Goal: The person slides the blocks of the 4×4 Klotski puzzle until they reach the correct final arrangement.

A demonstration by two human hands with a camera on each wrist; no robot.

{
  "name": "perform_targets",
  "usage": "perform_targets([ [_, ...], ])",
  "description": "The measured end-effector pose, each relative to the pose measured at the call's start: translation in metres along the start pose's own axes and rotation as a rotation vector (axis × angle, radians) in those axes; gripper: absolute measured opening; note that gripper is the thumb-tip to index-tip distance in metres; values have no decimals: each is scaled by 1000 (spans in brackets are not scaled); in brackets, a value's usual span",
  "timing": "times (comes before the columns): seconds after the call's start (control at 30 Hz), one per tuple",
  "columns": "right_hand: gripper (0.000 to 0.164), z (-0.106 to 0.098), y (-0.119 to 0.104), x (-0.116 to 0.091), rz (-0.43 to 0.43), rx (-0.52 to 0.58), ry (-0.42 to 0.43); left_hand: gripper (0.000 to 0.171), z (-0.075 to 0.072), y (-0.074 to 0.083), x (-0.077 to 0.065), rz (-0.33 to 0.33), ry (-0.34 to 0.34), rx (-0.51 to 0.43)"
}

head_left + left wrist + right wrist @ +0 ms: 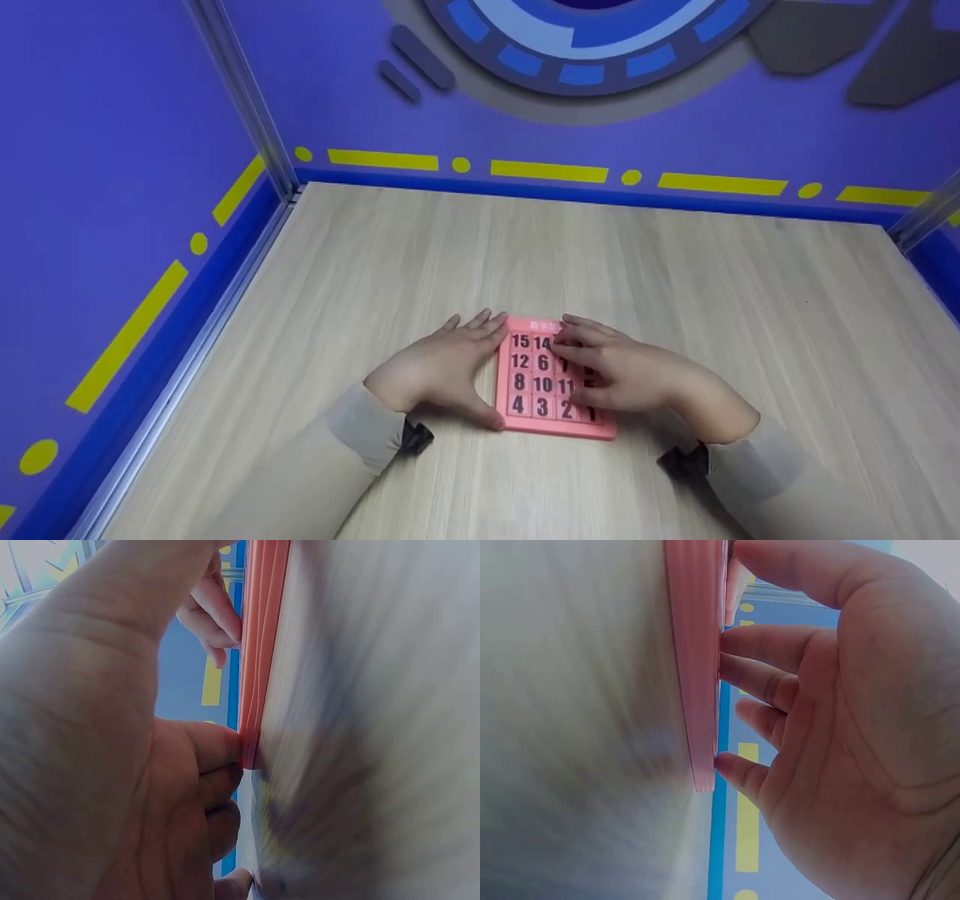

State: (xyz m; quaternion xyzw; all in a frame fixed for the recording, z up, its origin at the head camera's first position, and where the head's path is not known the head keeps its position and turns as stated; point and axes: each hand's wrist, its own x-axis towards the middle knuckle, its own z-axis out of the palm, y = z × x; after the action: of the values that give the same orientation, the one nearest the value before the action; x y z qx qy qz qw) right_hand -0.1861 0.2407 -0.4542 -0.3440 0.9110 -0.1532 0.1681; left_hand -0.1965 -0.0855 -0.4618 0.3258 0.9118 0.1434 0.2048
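Note:
A pink sliding number puzzle (542, 425) lies flat on the wooden table. Black numbers mark its square tiles: 15 and 14 show at the top left, and 4, 3, 2, 1 run along the bottom row. My left hand (446, 370) holds the puzzle's left side, thumb at the near corner and index finger at the far one. Over the right half hovers my right hand (637, 369), with fingertips on or just above the tiles; it hides much of the right columns. In the right wrist view, the right fingers (761, 645) are spread along the puzzle's face.
The light wood table (420, 247) extends around the puzzle. Blue-purple panels with yellow dashes stand at its back (547, 135) and left (112, 187). A metal post (251, 97) joins them at the corner. Dark straps (686, 461) sit at both wrists.

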Motion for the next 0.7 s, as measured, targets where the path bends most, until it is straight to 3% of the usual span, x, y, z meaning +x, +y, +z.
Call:
perform_targets([
  [0.37,73,-1,5,-1,-34,26,25,151,0,-2,-4,3,2,-17],
  [0.7,40,-16,22,-23,-4,15,161,149,0,1,-1,7,7,-13],
])
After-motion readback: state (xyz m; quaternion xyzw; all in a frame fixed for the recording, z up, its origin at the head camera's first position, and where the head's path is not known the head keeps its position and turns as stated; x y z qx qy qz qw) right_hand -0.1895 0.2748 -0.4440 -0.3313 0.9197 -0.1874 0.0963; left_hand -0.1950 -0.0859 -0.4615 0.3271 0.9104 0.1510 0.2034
